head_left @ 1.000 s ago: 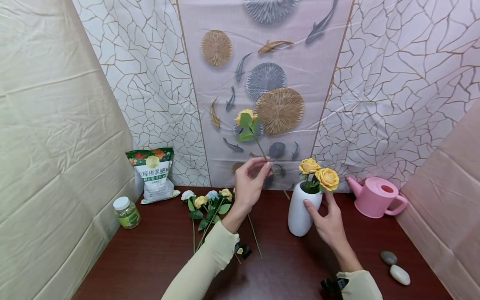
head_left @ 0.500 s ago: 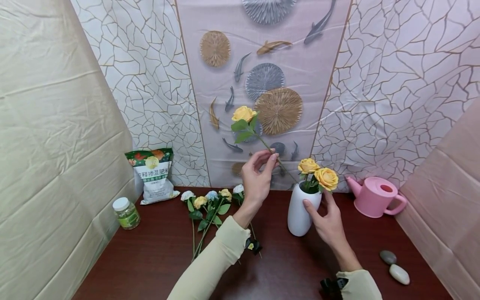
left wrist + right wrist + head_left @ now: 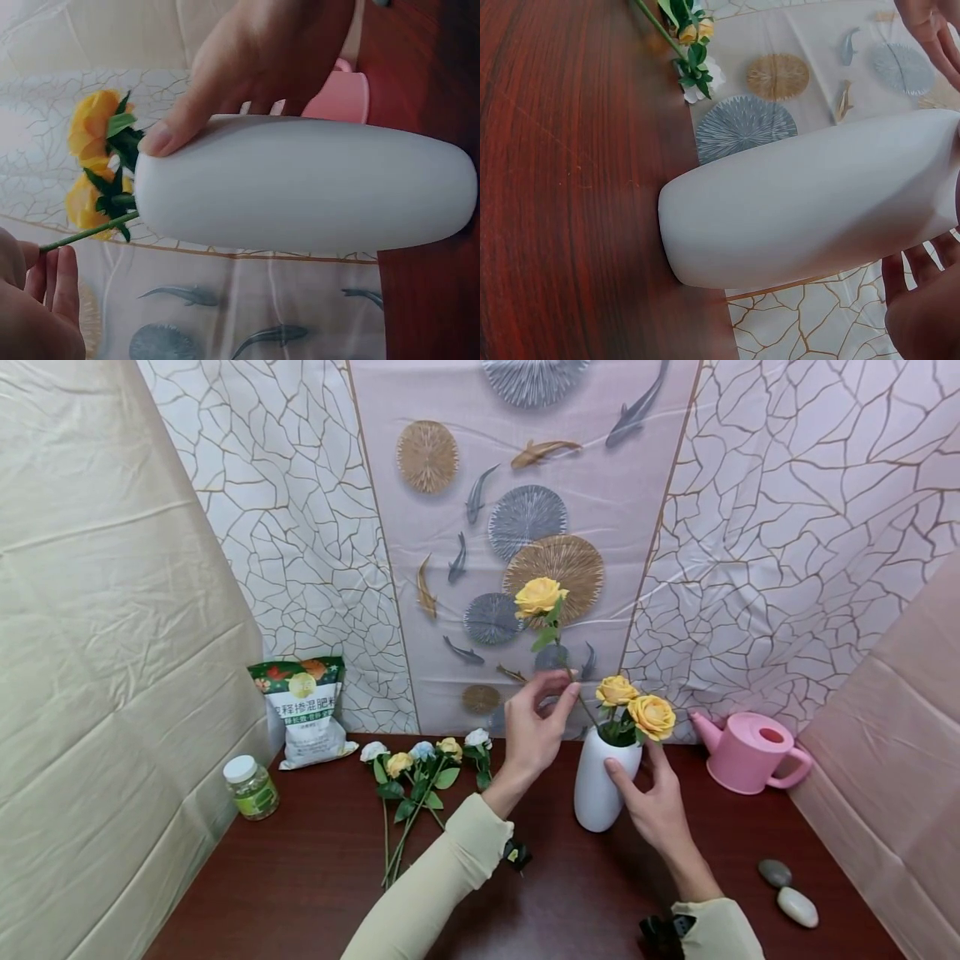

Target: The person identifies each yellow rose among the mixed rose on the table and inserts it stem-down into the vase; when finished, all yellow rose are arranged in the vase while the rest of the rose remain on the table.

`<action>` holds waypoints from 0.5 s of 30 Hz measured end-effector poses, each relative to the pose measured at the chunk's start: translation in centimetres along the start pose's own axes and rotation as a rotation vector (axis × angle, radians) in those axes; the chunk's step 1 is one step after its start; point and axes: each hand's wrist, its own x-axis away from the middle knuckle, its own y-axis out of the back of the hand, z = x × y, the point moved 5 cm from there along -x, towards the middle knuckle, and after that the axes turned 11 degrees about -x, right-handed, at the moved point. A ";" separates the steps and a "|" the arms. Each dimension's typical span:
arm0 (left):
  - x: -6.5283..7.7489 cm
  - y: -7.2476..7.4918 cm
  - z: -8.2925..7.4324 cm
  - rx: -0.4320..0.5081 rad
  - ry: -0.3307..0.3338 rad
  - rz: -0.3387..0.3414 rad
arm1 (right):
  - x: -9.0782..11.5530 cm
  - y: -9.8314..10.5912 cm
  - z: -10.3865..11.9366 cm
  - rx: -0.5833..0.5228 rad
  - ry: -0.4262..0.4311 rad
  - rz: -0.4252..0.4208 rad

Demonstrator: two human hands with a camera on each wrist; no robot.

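Note:
With thumb and fingertips, my left hand (image 3: 531, 732) pinches the green stem (image 3: 90, 235) of a yellow rose (image 3: 540, 598). The bloom stands above the hand, and the stem's lower end reaches the mouth of a white vase (image 3: 595, 787). Two more yellow roses (image 3: 651, 718) lean out of the vase toward the right. Gripping the vase near its rim, my right hand (image 3: 662, 803) has its thumb on the near side and its other fingers behind. In the right wrist view the vase's base (image 3: 676, 236) rests on the table; the part of the stem inside the vase is hidden.
Left of the vase, several white, yellow and blue roses (image 3: 420, 777) lie on the dark wood table (image 3: 315, 877). A fertilizer bag (image 3: 311, 714) and a lidded jar (image 3: 252, 789) stand at the left. At the right are a pink watering can (image 3: 750, 756) and two stones (image 3: 797, 906).
My left hand has moved right with the yellow rose, bringing its stem end to the vase mouth. The rose is more upright than half a second ago. My right hand stays on the vase.

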 end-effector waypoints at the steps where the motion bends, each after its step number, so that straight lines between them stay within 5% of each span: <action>1: 0.2 -0.2 0.1 -0.014 -0.007 0.014 | 0.0 0.0 0.1 0.000 -0.004 0.000; 15: 1.9 -2.5 2.2 -0.214 0.012 0.168 | 0.8 -0.5 4.3 0.004 -0.021 0.016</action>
